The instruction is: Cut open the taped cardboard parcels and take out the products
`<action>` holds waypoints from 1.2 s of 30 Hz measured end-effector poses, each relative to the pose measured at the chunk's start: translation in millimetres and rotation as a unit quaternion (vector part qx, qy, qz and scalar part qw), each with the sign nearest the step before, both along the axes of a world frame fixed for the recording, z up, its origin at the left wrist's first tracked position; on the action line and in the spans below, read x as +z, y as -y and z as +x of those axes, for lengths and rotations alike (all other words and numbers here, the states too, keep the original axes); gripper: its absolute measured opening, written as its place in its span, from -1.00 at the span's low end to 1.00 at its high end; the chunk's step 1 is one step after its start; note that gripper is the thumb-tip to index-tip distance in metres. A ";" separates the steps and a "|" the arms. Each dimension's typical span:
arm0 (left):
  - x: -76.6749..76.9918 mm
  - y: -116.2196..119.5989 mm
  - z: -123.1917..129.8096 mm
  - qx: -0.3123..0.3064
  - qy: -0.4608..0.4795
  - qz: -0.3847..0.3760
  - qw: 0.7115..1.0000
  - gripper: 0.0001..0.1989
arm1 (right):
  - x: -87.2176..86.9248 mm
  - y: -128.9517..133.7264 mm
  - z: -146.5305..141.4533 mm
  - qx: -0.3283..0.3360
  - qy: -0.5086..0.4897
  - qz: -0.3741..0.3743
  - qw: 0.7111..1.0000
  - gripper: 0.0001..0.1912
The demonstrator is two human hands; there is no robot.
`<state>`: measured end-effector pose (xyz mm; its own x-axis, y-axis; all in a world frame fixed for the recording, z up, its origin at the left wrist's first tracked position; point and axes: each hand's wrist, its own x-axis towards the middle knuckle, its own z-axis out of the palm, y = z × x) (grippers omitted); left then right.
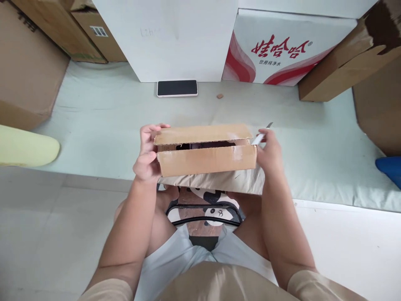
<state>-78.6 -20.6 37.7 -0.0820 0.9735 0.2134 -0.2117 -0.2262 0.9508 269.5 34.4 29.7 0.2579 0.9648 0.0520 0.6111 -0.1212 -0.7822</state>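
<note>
A small brown cardboard box (206,162) is held level in front of me, just over the near edge of the covered surface. Its top flap stands partly raised, leaving a dark gap through which some contents show, too shaded to name. My left hand (148,156) grips the box's left end, thumb on the near side and fingers behind. At the right end, my right hand (269,151) is closed around a light-handled utility knife (259,137), its blade pointing up and away. That hand also presses against the box's side.
A phone (177,88) lies near the back by a white panel (175,42). Close by is a small brown scrap (220,96). A white and red carton (282,50) and a brown carton (332,75) stand behind. A yellow-green rounded object (28,146) sits left, a blue one (390,167) right.
</note>
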 end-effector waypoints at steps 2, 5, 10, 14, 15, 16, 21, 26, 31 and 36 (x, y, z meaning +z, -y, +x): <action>0.4 0.0 -0.9 0.017 0.007 0.007 1.000 -0.40 | -11.3 -0.2 4.1 0.046 0.050 -0.049 0.996 -0.52; -1.4 -4.4 1.1 0.054 0.001 0.011 0.998 -0.42 | -12.1 2.2 3.2 0.041 0.065 -0.025 0.997 -0.58; 0.0 -12.1 11.1 0.150 -0.007 0.020 0.989 -0.43 | 10.2 16.1 -15.3 0.020 -0.120 0.090 0.988 -0.80; 10.9 -5.9 14.4 0.171 -0.073 0.007 0.982 -0.49 | 21.5 30.0 -34.2 0.059 -0.210 0.200 0.955 -0.77; 13.9 -3.5 14.1 0.171 -0.092 0.002 0.981 -0.54 | 22.5 32.2 -37.3 0.079 -0.230 0.227 0.943 -0.75; 16.6 -1.2 13.3 0.165 -0.111 0.001 0.980 -0.60 | 23.2 33.9 -39.4 0.109 -0.248 0.246 0.931 -0.73; 19.2 4.1 3.4 0.041 -0.203 0.063 0.976 -0.56 | 28.9 39.2 -37.1 0.286 -0.167 0.228 0.916 -0.37; 9.6 2.4 -2.2 -0.013 -0.232 0.165 0.959 -0.50 | 33.5 45.2 -34.5 0.337 -0.069 0.217 0.913 -0.23; 6.9 0.4 3.4 0.046 -0.160 0.173 0.971 -0.44 | 25.0 49.9 -43.0 0.246 -0.152 0.276 0.917 -0.30; 5.5 -4.0 0.4 0.102 -0.102 0.177 0.974 -0.41 | 21.7 47.9 -48.5 0.190 -0.186 0.368 0.891 -0.46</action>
<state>-78.2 -16.6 43.3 -0.1868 0.8045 0.5638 0.0564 -0.5642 0.8237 220.9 -13.5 51.4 0.0510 0.7253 0.6866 0.1811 0.6694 -0.7205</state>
